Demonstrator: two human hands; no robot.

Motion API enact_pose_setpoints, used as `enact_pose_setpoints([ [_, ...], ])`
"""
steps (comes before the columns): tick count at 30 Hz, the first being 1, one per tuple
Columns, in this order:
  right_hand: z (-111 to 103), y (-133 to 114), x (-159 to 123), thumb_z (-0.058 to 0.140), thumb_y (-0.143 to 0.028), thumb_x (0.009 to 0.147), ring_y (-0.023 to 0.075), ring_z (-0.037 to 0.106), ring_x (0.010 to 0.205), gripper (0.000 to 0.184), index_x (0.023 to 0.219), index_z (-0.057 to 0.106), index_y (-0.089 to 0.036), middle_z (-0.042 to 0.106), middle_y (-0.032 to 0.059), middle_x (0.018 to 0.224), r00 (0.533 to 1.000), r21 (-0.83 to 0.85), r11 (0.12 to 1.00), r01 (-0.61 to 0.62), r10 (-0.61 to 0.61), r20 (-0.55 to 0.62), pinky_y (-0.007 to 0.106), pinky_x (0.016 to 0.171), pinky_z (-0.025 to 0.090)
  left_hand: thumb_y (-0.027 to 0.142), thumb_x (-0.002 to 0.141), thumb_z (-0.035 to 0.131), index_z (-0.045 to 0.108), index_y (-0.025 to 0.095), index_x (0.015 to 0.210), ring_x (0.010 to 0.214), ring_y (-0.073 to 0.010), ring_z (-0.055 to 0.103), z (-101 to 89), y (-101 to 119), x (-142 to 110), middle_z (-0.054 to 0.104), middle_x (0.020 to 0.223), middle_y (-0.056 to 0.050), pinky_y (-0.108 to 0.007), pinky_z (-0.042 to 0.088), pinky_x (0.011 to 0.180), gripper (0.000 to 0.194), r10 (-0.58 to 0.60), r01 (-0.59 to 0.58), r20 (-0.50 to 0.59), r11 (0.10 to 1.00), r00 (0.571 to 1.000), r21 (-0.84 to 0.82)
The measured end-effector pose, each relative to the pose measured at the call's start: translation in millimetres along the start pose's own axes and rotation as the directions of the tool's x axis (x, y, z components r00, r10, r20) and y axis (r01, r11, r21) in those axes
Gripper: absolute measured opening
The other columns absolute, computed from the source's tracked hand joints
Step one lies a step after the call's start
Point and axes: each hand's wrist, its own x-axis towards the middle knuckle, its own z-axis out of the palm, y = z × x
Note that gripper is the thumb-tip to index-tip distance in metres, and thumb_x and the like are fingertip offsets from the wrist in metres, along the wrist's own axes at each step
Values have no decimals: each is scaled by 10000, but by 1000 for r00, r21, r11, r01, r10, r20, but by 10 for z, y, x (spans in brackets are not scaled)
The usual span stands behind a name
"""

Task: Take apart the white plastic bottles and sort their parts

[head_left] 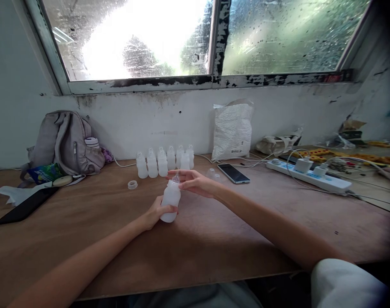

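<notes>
Left hand clasping a tilted, translucent bottle over the bench, nearer than the bottle row; right hand lightly gripping its clear top. Neck-level handling, apparently; adjustment would require a steady body.

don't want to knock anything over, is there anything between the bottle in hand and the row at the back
Only the right hand, up at the held bottle's top, partly comes between it and the row of bottles. The clear ring lies off left.
</notes>
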Motion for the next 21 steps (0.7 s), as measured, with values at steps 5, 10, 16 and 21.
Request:
enact_pose_setpoints([
  [5, -26, -68, -21, 654, -281, 677, 172, 542, 929, 352, 1007, 592, -177, 607, 56, 975, 999, -177, 984, 5, -14, -48, 299, 808, 417, 240, 599, 606, 532, 111, 705, 546, -123, 500, 0, -2, 7, 572, 612, -22, -220, 355, 506, 183, -2, 2, 28, 1000, 1000, 13],
  [10, -42, -87, -29, 698, -248, 624, 170, 541, 912, 368, 969, 610, -155, 606, 61, 969, 1000, -176, 984, -15, 15, -1, 289, 791, 413, 237, 571, 614, 534, 110, 678, 539, -117, 485, 14, 12, 1, 564, 600, -17, -217, 339, 497, 184, 21, -23, 23, 996, 1000, 81],
  [16, 9, 40, 5, 680, -243, 646, 165, 524, 952, 375, 1002, 592, -167, 593, 56, 991, 999, 45, 999, -23, 21, 49, 284, 821, 385, 266, 591, 614, 526, 118, 672, 533, -110, 475, 7, 3, -6, 556, 606, -11, -215, 333, 493, 191, 35, -33, -11, 990, 999, 139],
  [21, 38, 146, 26, 710, -209, 601, 170, 544, 888, 366, 947, 607, -152, 611, 49, 914, 998, 67, 997, 29, -25, -65, 286, 796, 375, 254, 569, 626, 516, 130, 668, 547, -108, 460, 21, -17, -3, 533, 605, 4, -219, 330, 505, 193, 114, -78, -123, 961, 986, 266],
])
